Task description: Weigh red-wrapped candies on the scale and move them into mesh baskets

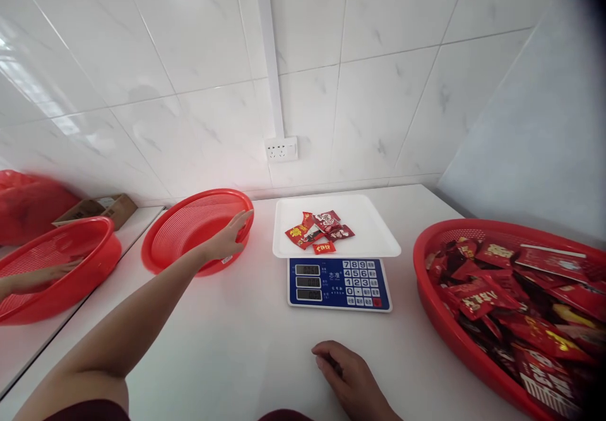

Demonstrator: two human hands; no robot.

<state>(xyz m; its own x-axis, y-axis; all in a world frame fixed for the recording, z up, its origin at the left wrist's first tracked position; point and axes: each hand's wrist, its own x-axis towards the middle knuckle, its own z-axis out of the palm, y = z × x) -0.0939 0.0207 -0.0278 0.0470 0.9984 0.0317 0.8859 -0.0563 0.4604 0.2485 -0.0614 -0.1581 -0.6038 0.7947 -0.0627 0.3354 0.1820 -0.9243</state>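
My left hand [228,237] is stretched out to a round red plastic basket [163,239] that tilts on the table. It touches the basket's right rim, with the fingers extended and the thumb apart. My right hand [348,373] rests on the white table below a blue digital scale [338,284]. Its fingers are loosely curled, and nothing shows in them. On the scale sits a white tray [374,225] holding several small red snack packets [303,235]. The scale's upper display appears to read 0.060, though the digits are faint.
A large red basket [419,260] full of red snack packets [495,254] stands at right. At far left, another person's hand [59,272] is in a red basket [106,254]. Behind are a cardboard box [122,209] and a red bag [35,203]. A socket [281,149] is on the tiled wall.
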